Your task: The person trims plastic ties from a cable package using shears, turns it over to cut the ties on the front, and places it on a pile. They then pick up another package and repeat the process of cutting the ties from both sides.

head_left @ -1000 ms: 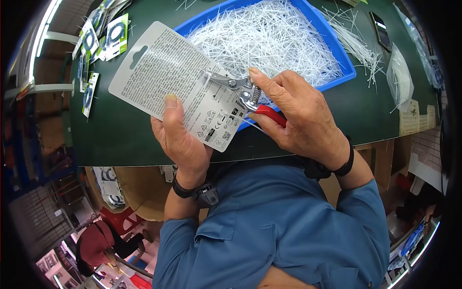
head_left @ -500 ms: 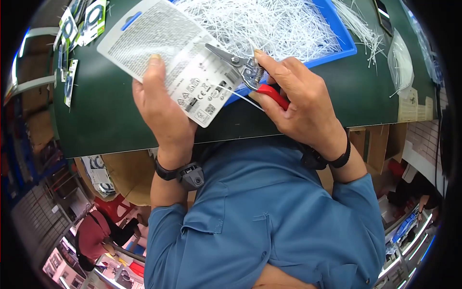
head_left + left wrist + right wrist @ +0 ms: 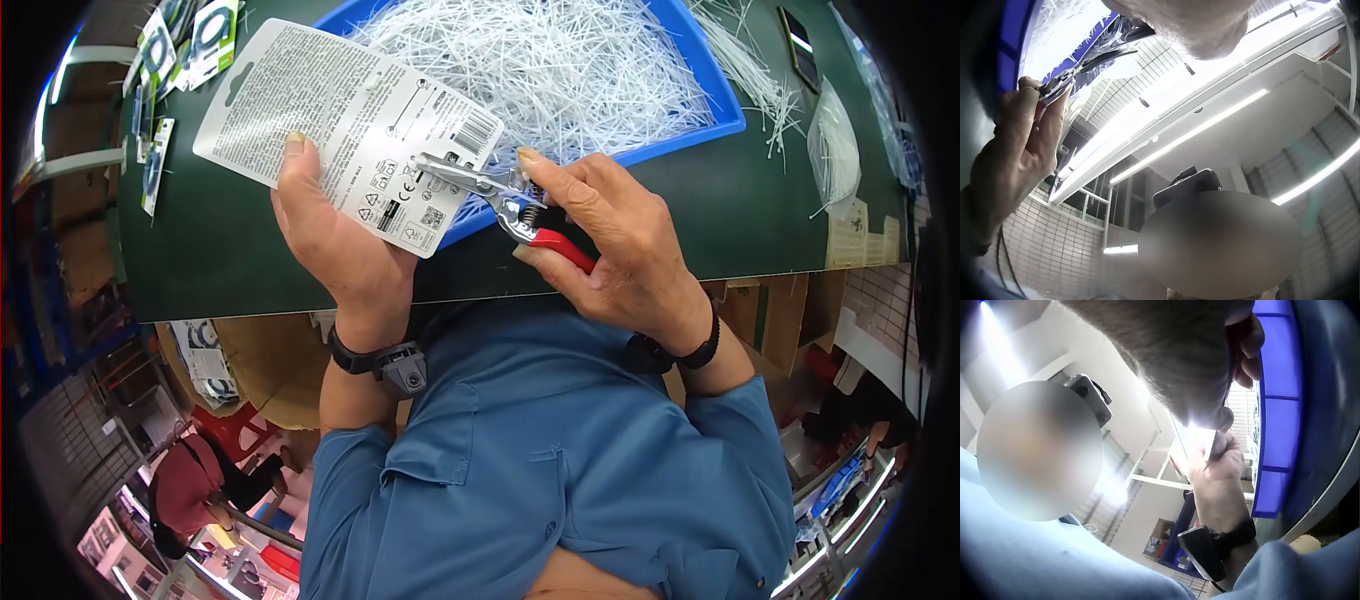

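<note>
In the head view the left hand (image 3: 335, 235) grips a printed cardboard packaging card (image 3: 345, 115) by its lower left edge, thumb on the face turned up. Small text, a barcode and a hang hole show on the card. The right hand (image 3: 620, 240) holds red-handled pruning shears (image 3: 520, 212) with a coiled spring. Their metal blades lie across the card's lower right part, overlapping the printed symbols. In the left wrist view the right hand (image 3: 1019, 140) appears with the shears. The right wrist view shows the left hand (image 3: 1219, 462) beyond the right hand (image 3: 1179, 362).
Behind the hands stands a blue tray (image 3: 728, 115) heaped with white cable-tie pieces (image 3: 560, 75). More ties (image 3: 755, 90), a phone (image 3: 798, 48) and a clear bag (image 3: 832, 150) lie at right. Several packaged cards (image 3: 205, 45) lie at left on the green table (image 3: 240, 260).
The card first shifted left, then turned to lie flatter, its barcode now showing fully. The shears dipped lower over it. A white strip sticking out near the card's lower right is no longer seen.
</note>
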Available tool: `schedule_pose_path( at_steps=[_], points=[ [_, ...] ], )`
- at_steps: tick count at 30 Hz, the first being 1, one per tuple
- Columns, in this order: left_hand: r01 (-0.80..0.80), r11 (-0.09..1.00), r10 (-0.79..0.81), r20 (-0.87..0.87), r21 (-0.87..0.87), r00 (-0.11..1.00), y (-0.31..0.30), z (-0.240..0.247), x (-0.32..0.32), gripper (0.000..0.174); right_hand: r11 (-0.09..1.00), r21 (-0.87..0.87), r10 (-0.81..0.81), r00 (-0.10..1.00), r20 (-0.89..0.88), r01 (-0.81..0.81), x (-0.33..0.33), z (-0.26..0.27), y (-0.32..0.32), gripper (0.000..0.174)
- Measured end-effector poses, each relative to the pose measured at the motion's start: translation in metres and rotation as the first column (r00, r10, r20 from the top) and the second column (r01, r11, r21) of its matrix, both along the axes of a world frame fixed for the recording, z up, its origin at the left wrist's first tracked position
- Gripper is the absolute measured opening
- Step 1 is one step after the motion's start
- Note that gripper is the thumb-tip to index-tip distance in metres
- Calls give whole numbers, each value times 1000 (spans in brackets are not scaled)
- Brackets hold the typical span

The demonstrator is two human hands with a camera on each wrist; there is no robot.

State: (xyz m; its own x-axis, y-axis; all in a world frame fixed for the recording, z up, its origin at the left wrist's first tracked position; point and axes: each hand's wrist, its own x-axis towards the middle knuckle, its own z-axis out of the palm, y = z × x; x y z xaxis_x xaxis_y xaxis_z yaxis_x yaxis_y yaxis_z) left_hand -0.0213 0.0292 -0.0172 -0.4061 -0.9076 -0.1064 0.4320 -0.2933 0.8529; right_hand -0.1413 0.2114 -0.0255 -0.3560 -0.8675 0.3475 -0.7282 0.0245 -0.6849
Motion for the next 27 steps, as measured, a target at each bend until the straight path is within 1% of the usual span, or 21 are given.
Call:
schedule_pose_path(
  at_steps=[3,7,11,14,19,23,26,27],
  points=[
    [2,1000,-2,-20,9,1000,3,0,-1,48,1000,13,-16,999,-32,17,2,3,-1,75],
    [-26,999,25,-23,-44,999,7,-1,-3,51,999,41,-7,1000,4,7,1,7,-1,74],
    [36,997,-37,-18,-65,999,9,-1,-4,52,999,40,-7,1000,3,7,2,9,0,74],
    [-53,998,49,-108,-36,993,9,-1,-13,51,998,59,-19,998,68,15,5,6,2,74],
    [-40,995,35,-51,-92,998,8,-6,-16,48,998,31,-51,998,34,50,9,-2,3,72],
    [-73,986,70,-26,-149,997,6,-9,-20,46,997,19,-70,997,32,70,10,-8,3,72],
    [-51,989,43,-55,-138,998,7,-5,-22,45,998,2,-61,991,123,61,8,-10,4,68],
    [-50,989,42,-55,-142,998,7,-4,-21,45,998,-1,-61,990,124,62,6,-9,5,68]
  ],
)
